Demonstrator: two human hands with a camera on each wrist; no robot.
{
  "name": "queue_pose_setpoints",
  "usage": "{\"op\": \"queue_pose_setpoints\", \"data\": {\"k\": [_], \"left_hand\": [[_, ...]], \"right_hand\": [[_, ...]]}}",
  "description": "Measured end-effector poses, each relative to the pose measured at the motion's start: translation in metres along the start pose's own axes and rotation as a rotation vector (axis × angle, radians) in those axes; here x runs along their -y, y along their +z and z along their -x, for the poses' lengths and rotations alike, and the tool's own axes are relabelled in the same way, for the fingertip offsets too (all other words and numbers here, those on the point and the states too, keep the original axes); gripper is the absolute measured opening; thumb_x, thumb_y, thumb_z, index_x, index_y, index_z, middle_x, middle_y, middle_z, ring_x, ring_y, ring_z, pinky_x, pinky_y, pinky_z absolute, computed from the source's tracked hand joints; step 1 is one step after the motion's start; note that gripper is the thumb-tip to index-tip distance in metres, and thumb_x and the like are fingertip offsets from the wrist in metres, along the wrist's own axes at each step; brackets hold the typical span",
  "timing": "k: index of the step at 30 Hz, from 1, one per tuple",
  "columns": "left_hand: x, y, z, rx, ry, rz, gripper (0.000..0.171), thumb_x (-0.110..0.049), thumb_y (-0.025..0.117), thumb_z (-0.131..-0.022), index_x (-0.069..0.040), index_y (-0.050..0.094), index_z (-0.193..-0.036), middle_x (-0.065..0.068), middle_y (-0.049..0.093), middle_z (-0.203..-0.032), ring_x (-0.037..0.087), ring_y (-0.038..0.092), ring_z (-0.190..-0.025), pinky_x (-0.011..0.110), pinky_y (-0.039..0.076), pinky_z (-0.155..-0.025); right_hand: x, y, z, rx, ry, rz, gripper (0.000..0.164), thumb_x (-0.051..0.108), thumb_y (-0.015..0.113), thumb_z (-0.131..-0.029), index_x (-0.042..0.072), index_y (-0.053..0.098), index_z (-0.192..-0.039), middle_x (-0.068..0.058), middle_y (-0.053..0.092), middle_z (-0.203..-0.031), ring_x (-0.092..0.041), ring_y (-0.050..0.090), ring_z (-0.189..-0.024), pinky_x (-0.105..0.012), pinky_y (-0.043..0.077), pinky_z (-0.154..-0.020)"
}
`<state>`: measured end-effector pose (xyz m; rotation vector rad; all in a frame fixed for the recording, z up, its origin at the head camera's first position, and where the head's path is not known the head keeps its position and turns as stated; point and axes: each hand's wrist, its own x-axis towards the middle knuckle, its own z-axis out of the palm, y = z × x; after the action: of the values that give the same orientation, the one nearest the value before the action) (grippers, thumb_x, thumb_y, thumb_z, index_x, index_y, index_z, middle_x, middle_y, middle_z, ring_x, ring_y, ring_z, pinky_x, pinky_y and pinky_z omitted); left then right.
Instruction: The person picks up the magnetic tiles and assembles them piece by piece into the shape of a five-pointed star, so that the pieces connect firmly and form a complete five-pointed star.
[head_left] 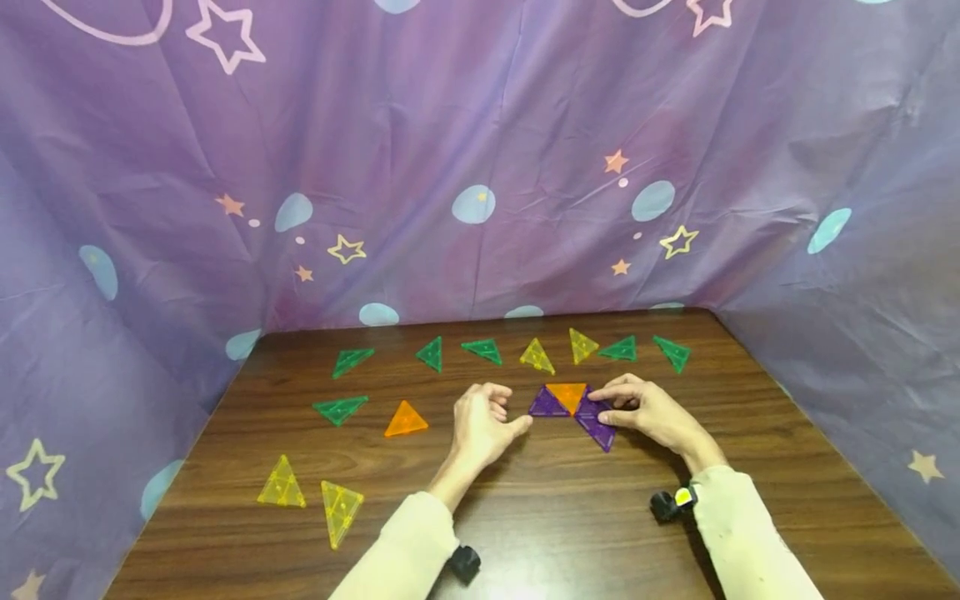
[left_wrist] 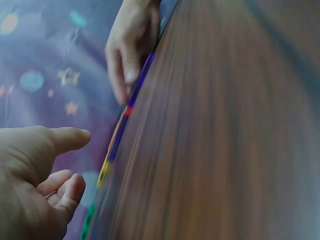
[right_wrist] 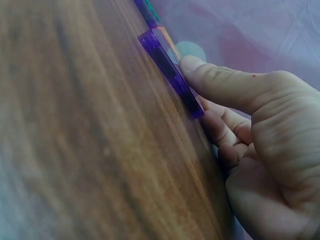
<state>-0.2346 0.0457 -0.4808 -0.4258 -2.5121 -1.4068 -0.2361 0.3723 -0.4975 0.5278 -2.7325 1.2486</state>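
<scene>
My right hand [head_left: 660, 419] holds a purple triangle tile [head_left: 597, 425] between thumb and fingers. In the right wrist view that purple tile [right_wrist: 172, 75] shows edge-on, with the thumb [right_wrist: 220, 82] against its upper side and the other fingers curled behind. Its edge meets an orange triangle tile [head_left: 567, 395]. On the other side of the orange one lies a second purple triangle tile [head_left: 548, 403]. Just left of this group is my left hand [head_left: 482, 425], thumb extended toward the second purple tile and fingers loosely bent, with nothing in it. The left wrist view shows the same left hand [left_wrist: 37, 175].
Along the back of the wooden table [head_left: 540, 517] lie several green tiles [head_left: 483, 351] and two yellow ones [head_left: 537, 357]. A loose orange triangle [head_left: 407, 419] and a green one [head_left: 341, 409] are at left. Two more yellow triangles [head_left: 282, 484] lie front left. A patterned purple cloth [head_left: 465, 167] surrounds the table.
</scene>
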Motion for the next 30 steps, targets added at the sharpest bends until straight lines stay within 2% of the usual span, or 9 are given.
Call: {"op": "queue_pose_setpoints", "data": {"k": [7, 12, 15, 20, 25, 30], "left_hand": [[0.039, -0.06, 0.004, -0.042, 0.003, -0.085, 0.051, -0.021, 0.102, -0.077, -0.001, 0.08, -0.118, 0.012, 0.075, -0.103, 0.019, 0.073, -0.083, 0.026, 0.06, -0.076], [0.063, -0.106, 0.007, -0.071, -0.025, -0.178, 0.056, -0.024, 0.102, -0.078, -0.001, 0.079, -0.124, 0.013, 0.076, -0.108, 0.026, 0.073, -0.093, 0.041, 0.06, -0.088], [0.074, -0.125, 0.012, -0.057, -0.062, -0.218, 0.059, -0.025, 0.102, -0.078, 0.001, 0.078, -0.126, 0.015, 0.076, -0.113, 0.03, 0.072, -0.099, 0.049, 0.056, -0.095], [0.083, -0.141, 0.018, 0.03, -0.08, -0.23, 0.058, -0.025, 0.101, -0.079, 0.002, 0.079, -0.126, 0.015, 0.077, -0.115, 0.031, 0.07, -0.102, 0.049, 0.059, -0.093], [0.089, -0.146, 0.016, 0.105, -0.072, -0.194, 0.059, -0.025, 0.101, -0.08, 0.002, 0.079, -0.128, 0.01, 0.079, -0.106, 0.026, 0.069, -0.095, 0.044, 0.06, -0.085], [0.116, -0.144, 0.011, 0.125, 0.011, -0.18, 0.067, -0.035, 0.1, -0.082, 0.0, 0.077, -0.134, -0.005, 0.076, -0.09, 0.013, 0.063, -0.082, 0.031, 0.053, -0.074]], "right_hand": [[0.0, -0.004, -0.002, 0.013, -0.001, 0.013, 0.032, 0.021, 0.088, -0.097, 0.014, 0.084, -0.129, -0.008, 0.072, -0.126, -0.014, 0.064, -0.1, -0.026, 0.054, -0.086], [-0.002, -0.008, 0.001, 0.011, -0.025, 0.033, 0.032, 0.021, 0.088, -0.097, 0.016, 0.084, -0.129, -0.005, 0.074, -0.123, -0.014, 0.064, -0.099, -0.026, 0.053, -0.085], [-0.004, -0.01, 0.004, 0.009, -0.026, 0.041, 0.033, 0.02, 0.088, -0.097, 0.016, 0.084, -0.129, -0.004, 0.073, -0.12, -0.013, 0.063, -0.098, -0.026, 0.052, -0.084], [-0.008, -0.009, 0.007, 0.004, -0.031, 0.037, 0.034, 0.019, 0.088, -0.096, 0.015, 0.083, -0.13, -0.004, 0.072, -0.118, -0.014, 0.063, -0.098, -0.026, 0.052, -0.083], [-0.007, -0.004, 0.005, -0.007, -0.042, 0.027, 0.033, 0.02, 0.088, -0.097, 0.016, 0.083, -0.129, -0.004, 0.073, -0.116, -0.014, 0.064, -0.098, -0.026, 0.052, -0.082], [-0.003, -0.001, 0.001, -0.014, -0.049, 0.015, 0.034, 0.02, 0.089, -0.096, 0.015, 0.083, -0.129, -0.005, 0.073, -0.115, -0.014, 0.063, -0.097, -0.026, 0.051, -0.081]]}}
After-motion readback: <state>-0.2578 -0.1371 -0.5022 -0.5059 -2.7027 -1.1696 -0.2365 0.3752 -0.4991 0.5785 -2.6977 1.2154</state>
